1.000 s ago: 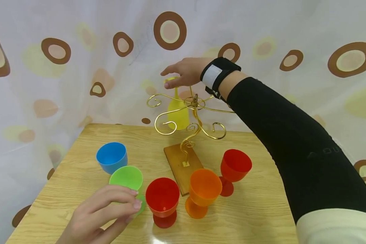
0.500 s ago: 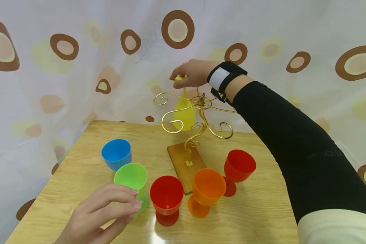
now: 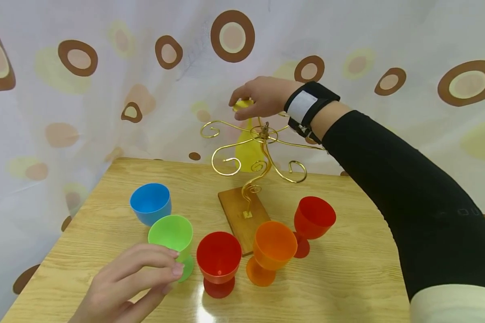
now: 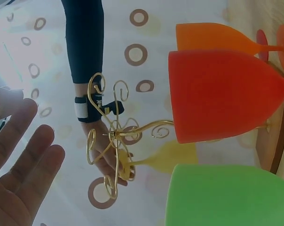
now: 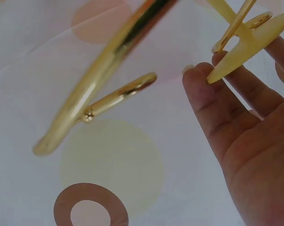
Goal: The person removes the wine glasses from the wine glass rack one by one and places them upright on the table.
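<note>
My right hand (image 3: 262, 95) reaches to the back and holds the round foot of a yellow goblet (image 3: 248, 154), which hangs bowl down among the arms of a gold wire stemware rack (image 3: 264, 133). From the right wrist view, thumb and fingers lie around the rim of the yellow foot (image 5: 250, 44), and a gold rack arm crosses close by its stem. My left hand (image 3: 127, 282) holds nothing, fingers loosely bent, in front of a green goblet (image 3: 170, 235) and overlapping it in the head view. The left wrist view shows its fingers (image 4: 36, 160) apart from the goblets.
Around the rack's wooden base (image 3: 240, 220) stand a red goblet (image 3: 219, 255), an orange goblet (image 3: 275, 244) and a second red goblet (image 3: 315, 217). A blue cup (image 3: 150, 204) is at the left of the wooden table (image 3: 331, 287). Patterned cloth hangs behind.
My right hand has moved slightly right with the yellow goblet, nearer the rack's centre, and its fingers have closed further round the foot. My left hand has barely moved; the head view shifted a little.
</note>
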The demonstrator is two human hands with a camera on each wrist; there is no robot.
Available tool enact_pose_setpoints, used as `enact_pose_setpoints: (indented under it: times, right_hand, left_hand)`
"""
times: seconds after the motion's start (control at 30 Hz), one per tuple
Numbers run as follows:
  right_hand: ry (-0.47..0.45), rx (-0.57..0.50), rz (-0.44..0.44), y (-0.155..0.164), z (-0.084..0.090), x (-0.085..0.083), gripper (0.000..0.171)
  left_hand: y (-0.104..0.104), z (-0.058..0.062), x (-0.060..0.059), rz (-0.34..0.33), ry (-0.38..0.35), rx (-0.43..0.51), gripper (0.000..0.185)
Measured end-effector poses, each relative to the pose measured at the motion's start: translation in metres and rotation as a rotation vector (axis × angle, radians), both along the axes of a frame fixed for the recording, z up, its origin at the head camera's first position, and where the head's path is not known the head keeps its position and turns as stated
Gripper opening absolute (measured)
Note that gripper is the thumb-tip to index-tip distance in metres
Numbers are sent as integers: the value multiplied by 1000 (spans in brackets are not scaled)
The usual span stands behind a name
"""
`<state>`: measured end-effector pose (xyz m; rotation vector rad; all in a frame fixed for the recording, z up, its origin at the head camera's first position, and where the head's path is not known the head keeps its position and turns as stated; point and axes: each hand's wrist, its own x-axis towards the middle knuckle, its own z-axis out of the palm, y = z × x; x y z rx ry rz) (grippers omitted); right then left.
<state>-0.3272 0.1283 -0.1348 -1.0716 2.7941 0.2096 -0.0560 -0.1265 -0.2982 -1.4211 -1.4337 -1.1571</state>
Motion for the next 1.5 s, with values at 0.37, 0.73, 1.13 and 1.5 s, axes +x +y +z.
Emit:
enact_pose_setpoints:
  times: [0.37,0.73,1.13,1.5]
  right_hand:
    - [64,-103,130,-20,6,19,46]
    - [187,-301,192,-28,15,42,51]
    - [278,-578,262,-16,22,83,49]
    - [205,-879,373,10,17,174,47]
  left_hand:
    - [-1,-1,-4,4,9,-16,15]
    - [-8,0,-3,13,-64,-38,19]
    - [-12,1,-9,15,-98,-39,20]
    - [-17,6,-7,141,-259,21,26]
